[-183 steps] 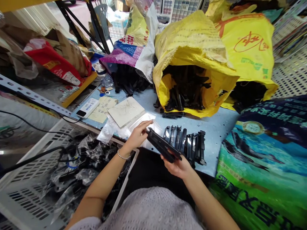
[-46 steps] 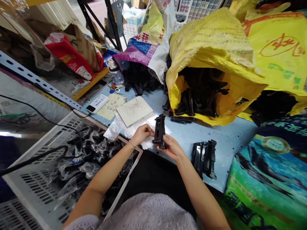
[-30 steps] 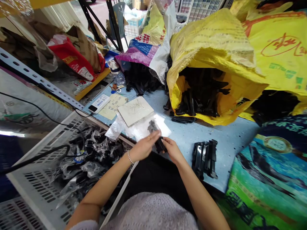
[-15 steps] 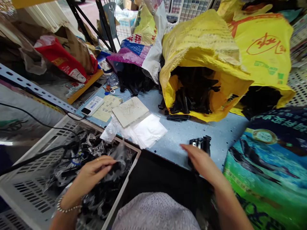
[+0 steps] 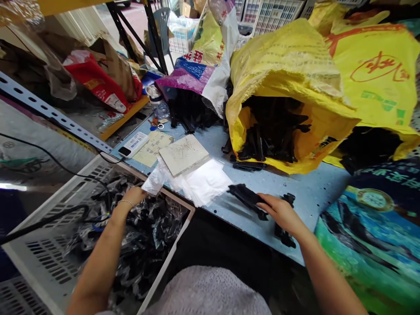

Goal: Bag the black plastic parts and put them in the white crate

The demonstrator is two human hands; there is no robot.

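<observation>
My left hand [image 5: 135, 195] is at the crate's upper rim, fingers closed at the edge of a clear plastic bag [image 5: 153, 180]; the fingertips are partly hidden. That bag sticks out from a stack of thin white plastic bags [image 5: 205, 183] on the blue table. A flat grey slab [image 5: 183, 154] weighs down the stack. My right hand [image 5: 282, 213] grips a long black plastic part [image 5: 244, 196], tilted just above the table. Further black plastic parts [image 5: 286, 238] lie beneath and beside my right hand.
A white crate [image 5: 179, 238] full of bagged black parts stands at the left. Yellow sacks [image 5: 288, 57] and a purple-white sack [image 5: 187, 76] spill black parts at the back. A green-blue sack [image 5: 370, 236] borders the right. A white device [image 5: 134, 145] lies by a handwritten note [image 5: 152, 148].
My left hand has left the bag it held over the crate and moved up to the bag stack. My right hand has picked up a black plastic part. The view has shifted slightly.
</observation>
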